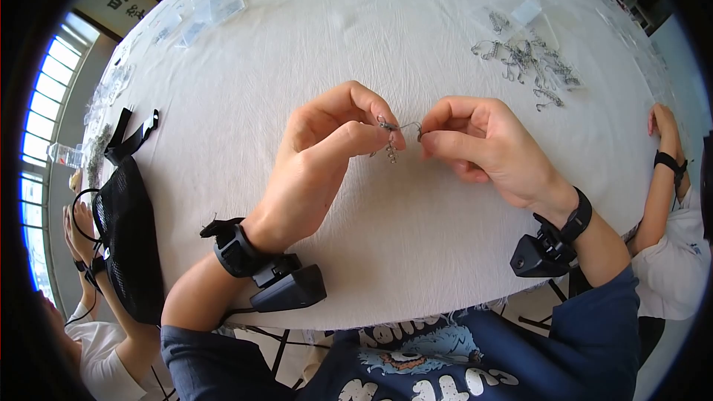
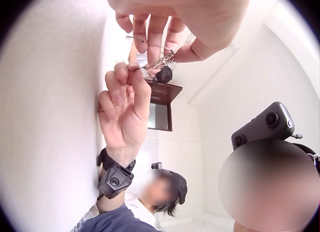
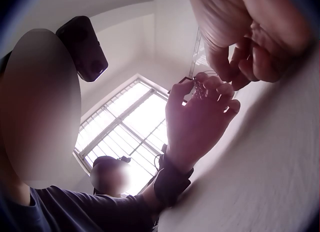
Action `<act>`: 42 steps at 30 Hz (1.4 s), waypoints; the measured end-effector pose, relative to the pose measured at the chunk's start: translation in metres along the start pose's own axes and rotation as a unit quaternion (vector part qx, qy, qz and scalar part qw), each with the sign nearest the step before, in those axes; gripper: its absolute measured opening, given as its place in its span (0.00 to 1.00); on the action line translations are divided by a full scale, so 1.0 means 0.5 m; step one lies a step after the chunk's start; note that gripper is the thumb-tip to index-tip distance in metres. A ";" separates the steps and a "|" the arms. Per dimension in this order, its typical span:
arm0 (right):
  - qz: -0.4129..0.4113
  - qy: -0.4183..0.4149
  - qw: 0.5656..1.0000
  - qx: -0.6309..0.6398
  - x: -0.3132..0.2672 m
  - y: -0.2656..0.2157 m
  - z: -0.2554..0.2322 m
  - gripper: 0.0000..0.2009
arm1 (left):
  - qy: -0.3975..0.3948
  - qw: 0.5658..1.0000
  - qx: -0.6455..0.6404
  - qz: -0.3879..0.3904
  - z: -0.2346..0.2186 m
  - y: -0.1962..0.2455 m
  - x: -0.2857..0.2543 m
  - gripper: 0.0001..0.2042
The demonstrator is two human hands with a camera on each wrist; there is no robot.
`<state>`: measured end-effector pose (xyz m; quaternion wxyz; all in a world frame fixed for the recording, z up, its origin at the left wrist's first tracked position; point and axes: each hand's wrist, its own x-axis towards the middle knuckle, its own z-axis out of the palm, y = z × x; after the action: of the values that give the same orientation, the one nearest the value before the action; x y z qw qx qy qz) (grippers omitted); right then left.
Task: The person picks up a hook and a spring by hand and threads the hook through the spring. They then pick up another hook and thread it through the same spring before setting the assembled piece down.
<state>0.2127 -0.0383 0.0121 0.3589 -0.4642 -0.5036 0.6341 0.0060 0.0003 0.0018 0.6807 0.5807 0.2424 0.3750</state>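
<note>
Over the white cloth, the left hand point(image 1: 316, 152) pinches a small metal wire piece point(image 1: 391, 151) with a coiled, spring-like part hanging below the fingertips. A thin wire runs from it to the right hand point(image 1: 496, 145), whose thumb and index finger pinch its other end. In the left wrist view the coiled metal piece point(image 2: 164, 61) lies between the left hand point(image 2: 182, 14) and the right hand point(image 2: 125, 107). The right wrist view shows the coils point(image 3: 199, 89) at the left hand's fingertips point(image 3: 192, 117); the exact shape of the piece is too small to tell.
A pile of metal wire pieces point(image 1: 531, 59) lies at the right back on clear plastic bags. More clear packets point(image 1: 223, 9) lie at the left back. A black mesh bag point(image 1: 128, 238) rests at the left edge. Other people's arms point(image 1: 665, 171) reach the table at both sides.
</note>
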 end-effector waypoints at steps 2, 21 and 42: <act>-0.010 0.006 1.000 0.012 0.002 -0.001 -0.005 0.07 | 0.010 1.000 0.002 -0.007 0.003 0.002 0.000 0.06; -0.052 0.045 0.998 0.005 -0.001 -0.019 -0.020 0.07 | 0.004 0.995 0.044 -0.088 0.005 0.009 0.000 0.04; -0.008 -0.017 0.998 0.059 0.010 -0.012 -0.020 0.05 | -0.043 0.994 0.029 -0.091 -0.004 0.003 0.002 0.03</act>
<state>0.2205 -0.0292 0.0162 0.3823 -0.4267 -0.4753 0.6677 0.0047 0.0023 0.0028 0.7050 0.5912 0.2751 0.2789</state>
